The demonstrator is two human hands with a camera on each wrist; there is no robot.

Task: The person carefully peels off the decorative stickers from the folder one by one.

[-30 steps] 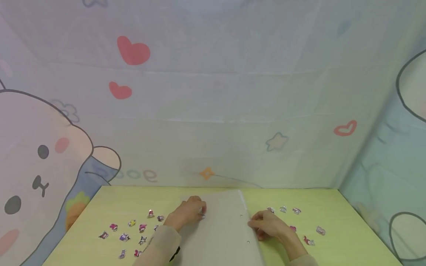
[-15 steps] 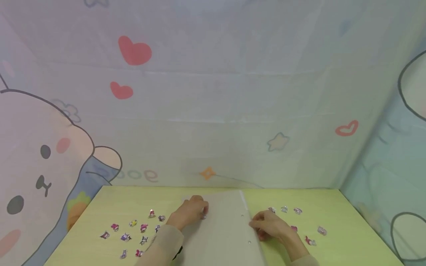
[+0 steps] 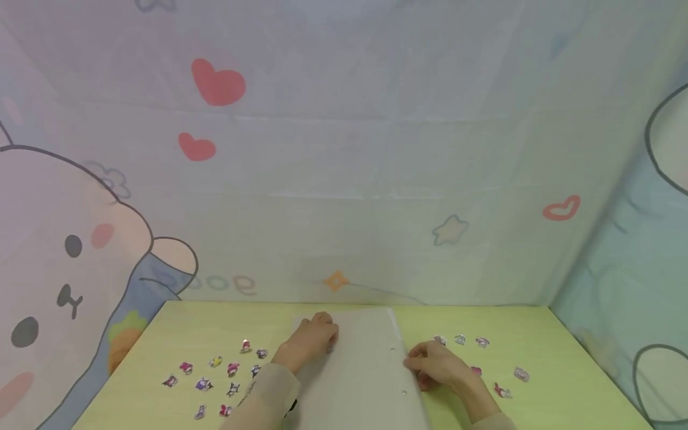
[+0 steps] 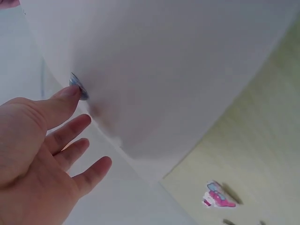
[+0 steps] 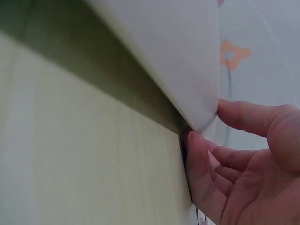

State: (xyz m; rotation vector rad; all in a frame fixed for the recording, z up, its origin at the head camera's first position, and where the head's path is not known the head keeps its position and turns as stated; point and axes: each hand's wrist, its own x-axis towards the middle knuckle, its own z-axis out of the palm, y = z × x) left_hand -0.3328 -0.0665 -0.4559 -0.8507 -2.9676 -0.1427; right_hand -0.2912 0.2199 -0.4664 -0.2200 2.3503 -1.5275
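A large white sheet (image 3: 365, 370) with small round spots along its right side lies in front of me. Over its left half, my left hand (image 3: 307, 343) pinches a small shiny sticker (image 4: 78, 86) between thumb and forefinger, right at the sheet's surface; the forefinger is mostly hidden in the left wrist view, and the other fingers spread loosely. At the sheet's right edge, my right hand (image 3: 432, 361) holds that edge between thumb and fingers. There the right wrist view shows the sheet's edge raised off the table, casting a shadow.
Several cut-out cartoon stickers (image 3: 203, 384) are scattered on the pale yellow table (image 3: 134, 400) left of the sheet. More stickers (image 3: 521, 374) lie to the right, some close by my right hand. A printed cloth (image 3: 344, 179) hangs behind the table.
My left hand has shifted slightly forward over the sheet, and its sticker shows less in the head view. The right hand stays at the sheet's edge.
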